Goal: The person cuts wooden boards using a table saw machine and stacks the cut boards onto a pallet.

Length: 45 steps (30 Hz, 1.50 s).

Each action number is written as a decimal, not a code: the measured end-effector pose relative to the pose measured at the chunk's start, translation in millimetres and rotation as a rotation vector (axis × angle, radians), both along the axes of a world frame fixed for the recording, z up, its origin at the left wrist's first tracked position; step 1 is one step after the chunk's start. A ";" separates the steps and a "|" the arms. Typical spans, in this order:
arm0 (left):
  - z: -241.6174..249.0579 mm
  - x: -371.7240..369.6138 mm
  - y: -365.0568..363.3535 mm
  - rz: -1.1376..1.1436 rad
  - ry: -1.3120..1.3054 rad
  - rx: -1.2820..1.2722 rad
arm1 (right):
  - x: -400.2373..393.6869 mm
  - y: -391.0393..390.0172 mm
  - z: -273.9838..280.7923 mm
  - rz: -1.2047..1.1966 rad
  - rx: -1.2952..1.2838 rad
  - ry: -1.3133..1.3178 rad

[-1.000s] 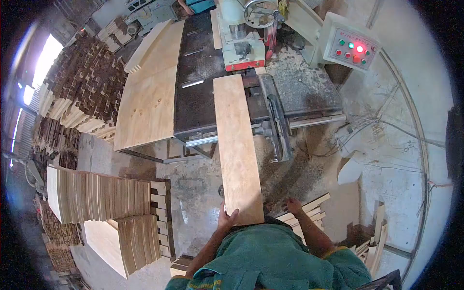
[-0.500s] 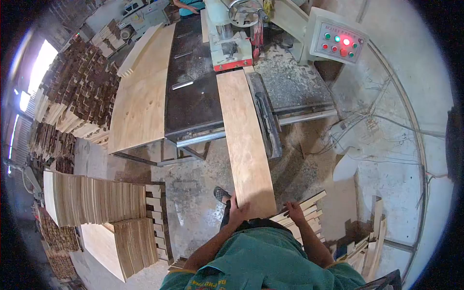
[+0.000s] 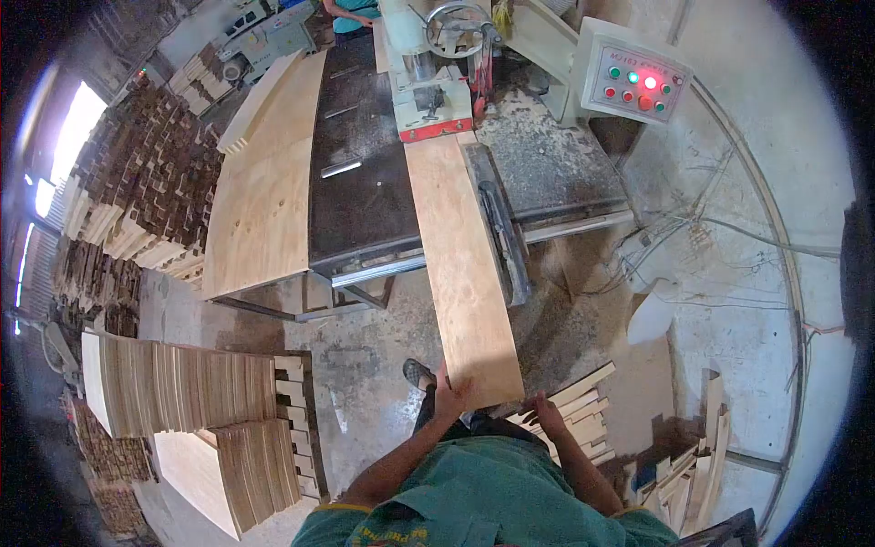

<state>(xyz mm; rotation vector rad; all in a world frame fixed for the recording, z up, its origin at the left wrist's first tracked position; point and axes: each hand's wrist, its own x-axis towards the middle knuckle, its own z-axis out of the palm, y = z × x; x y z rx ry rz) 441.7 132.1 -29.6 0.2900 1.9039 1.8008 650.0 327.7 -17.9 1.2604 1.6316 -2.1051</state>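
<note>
A long, pale wooden board (image 3: 463, 273) runs from beneath the red-edged head of a woodworking machine (image 3: 437, 114) toward my body. Its near end is held up above the floor. My left hand (image 3: 451, 394) grips the left edge close to that end, thumb on top and the other fingers hidden below. Just off the near right corner is my right hand (image 3: 547, 415), apart from the board, its fingers loosely bent with nothing visible in them. A dark metal guide (image 3: 499, 223) lies along the board's right side.
Left of the machine stands a table with a plywood sheet (image 3: 260, 210). Stacked panels (image 3: 182, 383) and piled timber (image 3: 150, 173) lie farther left. Wood strips (image 3: 583, 406) are on the floor at right. A control panel (image 3: 635, 80) has lit buttons. Another person's arm (image 3: 351, 14) shows behind.
The board has slid slightly away from me, farther under the machine, with my left hand on it. My right hand has drawn back a little from the corner. The view has shifted slightly.
</note>
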 end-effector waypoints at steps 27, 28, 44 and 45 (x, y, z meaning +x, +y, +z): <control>22.2 -217.9 111.2 0.073 -0.120 0.282 | 141.6 -24.0 -89.3 -0.548 -0.130 -0.328; 24.4 -225.6 114.2 0.069 -0.120 0.284 | 119.8 -15.1 -73.3 -0.447 -0.131 -0.318; 127.3 -142.4 54.7 -0.322 0.863 0.056 | -266.1 6.8 -12.5 0.707 0.312 0.538; 77.1 -135.7 37.9 -0.312 0.945 0.100 | -287.7 9.3 54.6 0.805 0.431 0.660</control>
